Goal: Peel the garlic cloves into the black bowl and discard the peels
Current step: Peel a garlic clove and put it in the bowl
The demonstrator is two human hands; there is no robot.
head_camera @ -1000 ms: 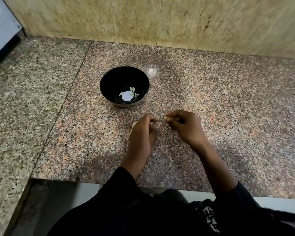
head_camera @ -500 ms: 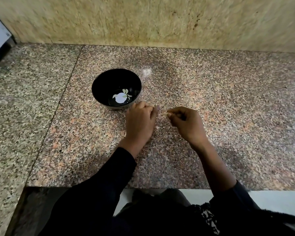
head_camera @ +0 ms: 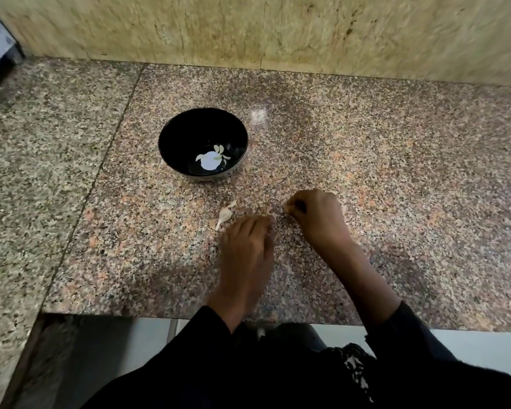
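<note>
- Two hands work a granite worktop (head_camera: 396,172); the black bowl (head_camera: 202,144), at 11 o'clock from them, holds a few peeled cloves (head_camera: 219,150).
- Right hand (head_camera: 316,215), fingers curled, apparently pinches something too small to identify.
- Left hand (head_camera: 247,246) is motion-blurred; its grip cannot be told.
- An unpeeled garlic clove (head_camera: 224,215) lies just beside it, likely next.

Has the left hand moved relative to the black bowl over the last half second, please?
Yes: the left hand has drawn back from the black bowl toward the counter's near edge.
</note>
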